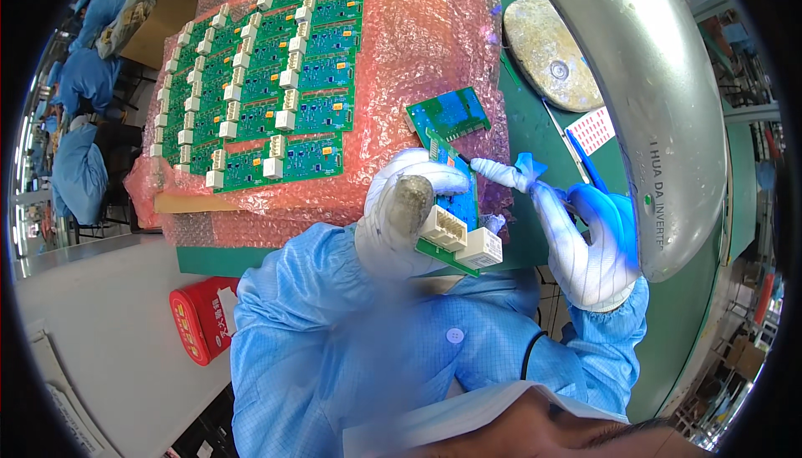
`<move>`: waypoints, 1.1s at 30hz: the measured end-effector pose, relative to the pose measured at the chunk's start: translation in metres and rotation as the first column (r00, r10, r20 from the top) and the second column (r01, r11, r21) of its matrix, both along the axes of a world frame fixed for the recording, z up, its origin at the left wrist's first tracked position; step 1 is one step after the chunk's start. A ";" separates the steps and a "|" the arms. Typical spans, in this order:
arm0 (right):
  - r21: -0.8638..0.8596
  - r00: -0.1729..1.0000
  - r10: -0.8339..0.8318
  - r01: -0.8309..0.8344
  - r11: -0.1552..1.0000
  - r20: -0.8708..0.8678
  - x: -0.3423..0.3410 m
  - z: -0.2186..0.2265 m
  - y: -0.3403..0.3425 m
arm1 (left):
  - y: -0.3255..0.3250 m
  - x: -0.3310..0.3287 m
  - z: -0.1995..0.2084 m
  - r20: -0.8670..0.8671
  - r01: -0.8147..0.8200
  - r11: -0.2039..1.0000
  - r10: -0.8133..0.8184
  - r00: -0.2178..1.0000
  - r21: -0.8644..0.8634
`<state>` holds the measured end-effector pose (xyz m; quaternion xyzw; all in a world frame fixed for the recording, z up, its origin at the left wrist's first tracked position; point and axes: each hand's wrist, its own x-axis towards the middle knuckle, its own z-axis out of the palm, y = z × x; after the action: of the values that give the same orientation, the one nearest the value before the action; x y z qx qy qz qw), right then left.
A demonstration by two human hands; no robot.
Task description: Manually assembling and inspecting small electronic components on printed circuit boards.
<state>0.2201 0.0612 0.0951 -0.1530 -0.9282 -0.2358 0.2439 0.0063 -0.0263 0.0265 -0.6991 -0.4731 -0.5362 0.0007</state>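
My left hand (405, 212), in a white glove with a grimy thumb, is closed on a green circuit board (462, 206). The board tilts above the table's front edge, its two white connectors (458, 237) toward me. My right hand (585, 245), also gloved, is closed on a slim tool (499, 174) wrapped in white with a blue piece around it. The tool's dark tip is at the board's right side; whether it touches cannot be made out. Just beyond the held board, a smaller board piece (459, 114) with a blue-lit face lies over the bubble wrap.
Rows of joined circuit boards (259, 82) lie on pink bubble wrap (418, 32) at left. A large silver lamp housing (660, 107) arches over the right. Beside it are an oval worn plate (551, 53), a red-marked label sheet (585, 131) and a blue pen (587, 161). A red tin (199, 320) stands lower left.
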 end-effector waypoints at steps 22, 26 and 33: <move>0.013 0.995 -0.074 0.073 0.997 0.069 -0.011 0.014 -0.011 | 0.003 0.000 -0.009 -0.007 0.078 0.996 -0.077 0.997 0.033; 0.092 0.999 0.015 -0.018 0.996 0.035 -0.019 0.017 -0.008 | 0.005 0.000 -0.010 0.008 0.096 0.993 -0.097 0.995 0.062; 0.122 0.986 -0.134 0.121 0.985 0.104 -0.012 0.017 0.000 | 0.004 -0.001 -0.002 -0.062 0.029 0.999 -0.031 0.998 -0.017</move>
<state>0.2078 0.0612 0.1120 -0.1844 -0.9135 -0.3123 0.1845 0.0058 -0.0218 0.0241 -0.7225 -0.4666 -0.5102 0.0017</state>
